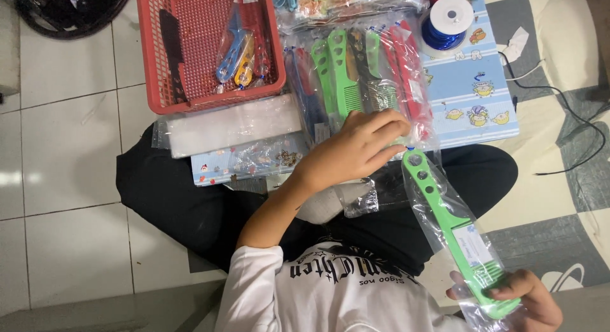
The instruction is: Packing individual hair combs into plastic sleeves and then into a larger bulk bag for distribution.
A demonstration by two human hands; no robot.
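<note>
Right hand (530,297), at the lower right edge of the view, is closed around the toothed end of a green plastic comb (448,214) sheathed in a clear plastic sleeve (438,230). The comb's handle, pierced by a row of round holes, points up toward the pile. Left hand (359,148) is stretched forward with fingers bent, resting on a heap of bagged combs (362,71); whether it grips any one of them cannot be told.

The heap lies on the floor just ahead of the person's crossed legs in black trousers (165,192). It holds green, red, dark and blue combs, each flat, long-handled, glossy in crinkled film.

Left of the heap sits a red plastic basket (159,65) with a mesh wall, containing a dark comb and a packet of blue and yellow items. Below the basket lies a stack of clear bags (232,125).

A light blue printed board (473,94) with small cartoon figures lies under the heap's right side; a spool of blue ribbon (448,20) stands at its top.

The floor (63,179) at left is glossy white tile with grey joints. At right is a checked mat (559,198) crossed by a thin black cable (581,125).
</note>
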